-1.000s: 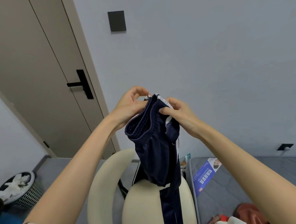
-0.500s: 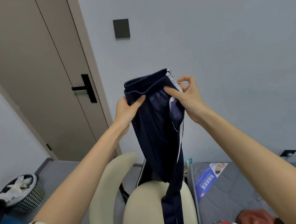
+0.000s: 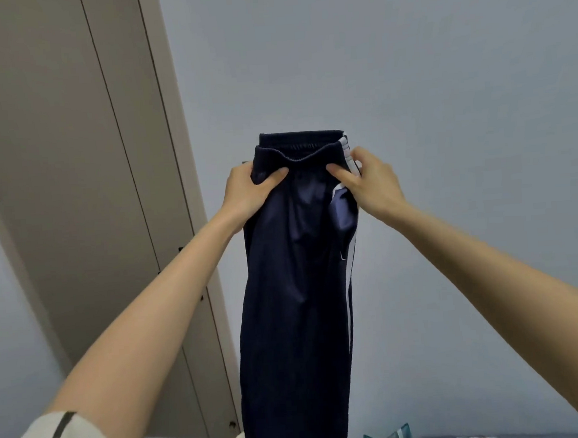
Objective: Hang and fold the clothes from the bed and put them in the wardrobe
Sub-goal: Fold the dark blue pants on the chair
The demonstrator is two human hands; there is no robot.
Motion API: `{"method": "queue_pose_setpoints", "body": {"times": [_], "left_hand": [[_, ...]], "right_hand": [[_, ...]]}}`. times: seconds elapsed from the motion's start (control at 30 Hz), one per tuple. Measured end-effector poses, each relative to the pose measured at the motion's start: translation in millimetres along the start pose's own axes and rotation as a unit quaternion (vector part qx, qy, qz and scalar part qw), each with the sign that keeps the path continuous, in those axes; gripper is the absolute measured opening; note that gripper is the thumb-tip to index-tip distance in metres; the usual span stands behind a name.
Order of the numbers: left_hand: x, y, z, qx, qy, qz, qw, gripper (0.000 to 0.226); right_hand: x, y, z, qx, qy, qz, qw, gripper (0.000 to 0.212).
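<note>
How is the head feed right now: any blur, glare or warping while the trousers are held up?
Head view: soft even light, no glare, only a faint sheen on the trousers below the waistband; wide-angle warp bows the door frame and stretches the forearms near the edges; left hand and right hand look slightly soft, not smeared.

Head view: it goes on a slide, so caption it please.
Left hand and right hand grip navy track pants by the waistband.

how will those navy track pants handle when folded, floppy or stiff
Probably floppy: the navy track pants with a white side stripe hang limp from the left hand and right hand. Likely slippery, given their sheen. Seemingly light: pinches hold them.
</note>
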State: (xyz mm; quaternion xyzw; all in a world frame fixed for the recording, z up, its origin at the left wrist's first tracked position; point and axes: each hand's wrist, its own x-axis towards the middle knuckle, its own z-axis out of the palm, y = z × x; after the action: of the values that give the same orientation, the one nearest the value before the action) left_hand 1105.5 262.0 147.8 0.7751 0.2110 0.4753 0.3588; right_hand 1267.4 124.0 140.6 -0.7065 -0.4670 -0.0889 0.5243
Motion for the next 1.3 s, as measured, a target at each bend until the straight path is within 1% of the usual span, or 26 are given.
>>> {"method": "queue_pose_setpoints", "body": {"times": [0.07, 0.13, 0.23, 0.3, 0.37, 0.4, 0.47, 0.53, 0.57, 0.67, 0.73, 0.8, 0.9, 0.97, 1.03, 1.17, 1.3], "left_hand": [[8.9, 6.2, -7.4, 0.002, -0.035, -0.031, 0.999, 0.019], [14.9, 4.0, -14.9, -0.014, -0.069, -0.084, 0.994, 0.025], [20.9, -7.0, -18.8, 0.0, -0.098, -0.131, 0.987, 0.028], [23.9, -18.5, -15.4, 0.023, -0.116, -0.127, 0.985, 0.026], [26.9, -33.0, -11.0, 0.036, -0.14, -0.114, 0.983, 0.02], [28.8, -41.9, -8.8, 0.04, -0.146, -0.112, 0.982, 0.019], [35.1, -60.3, -1.9, 0.067, -0.139, -0.111, 0.982, 0.026], [41.5, -77.1, 6.9, 0.139, -0.093, -0.101, 0.981, 0.03], [45.8, -83.3, 11.1, 0.146, -0.07, -0.092, 0.983, 0.029], [63.7, -90.9, 20.0, 0.105, -0.054, -0.085, 0.989, 0.024], [76.8, -89.3, 23.3, 0.123, -0.029, -0.076, 0.989, 0.016], [89.1, -81.4, 27.1, 0.127, -0.005, -0.059, 0.99, 0.013], [99.0, -65.6, 32.6, 0.082, 0.006, -0.036, 0.996, 0.01], [98.6, -58.5, 37.2, 0.042, 0.002, -0.026, 0.999, 0.013], [92.2, -54.2, 43.4, 0.008, 0.0, -0.021, 1.0, 0.018], [61.1, -53.0, 54.8, -0.039, -0.009, -0.02, 0.999, 0.014], [11.7, -65.5, 65.5, -0.027, -0.018, -0.034, 0.999, 0.012]], "right_hand": [[7.5, -6.9, -4.5, 0.05, -0.014, 0.02, 0.998, 0.04], [9.0, -7.9, -4.0, 0.096, -0.026, 0.035, 0.994, 0.037], [10.7, -2.6, 4.9, 0.107, -0.033, 0.055, 0.992, 0.033], [14.6, 2.0, 12.7, 0.085, -0.055, 0.082, 0.991, 0.026], [20.3, 8.4, 22.6, 0.101, -0.101, 0.131, 0.981, 0.015], [22.3, 12.0, 28.1, 0.13, -0.128, 0.161, 0.97, 0.019], [26.2, 19.6, 40.4, 0.182, -0.173, 0.197, 0.948, 0.022], [29.1, 31.5, 54.8, 0.199, -0.188, 0.213, 0.938, 0.025], [31.4, 36.7, 61.2, 0.199, -0.187, 0.216, 0.938, 0.025], [43.9, 45.7, 72.1, 0.214, -0.164, 0.212, 0.939, 0.02], [54.9, 47.4, 74.6, 0.225, -0.133, 0.199, 0.944, 0.012], [65.2, 46.5, 73.7, 0.233, -0.099, 0.173, 0.952, 0.006], [76.7, 43.3, 65.0, 0.26, -0.053, 0.132, 0.955, 0.017], [77.8, 42.9, 55.4, 0.268, -0.038, 0.12, 0.955, 0.017], [73.5, 43.4, 45.9, 0.269, -0.032, 0.111, 0.956, 0.017], [47.9, 45.9, 29.9, 0.27, -0.036, 0.115, 0.955, 0.019], [5.6, 62.6, 19.0, 0.247, -0.069, 0.13, 0.958, 0.018]]}}
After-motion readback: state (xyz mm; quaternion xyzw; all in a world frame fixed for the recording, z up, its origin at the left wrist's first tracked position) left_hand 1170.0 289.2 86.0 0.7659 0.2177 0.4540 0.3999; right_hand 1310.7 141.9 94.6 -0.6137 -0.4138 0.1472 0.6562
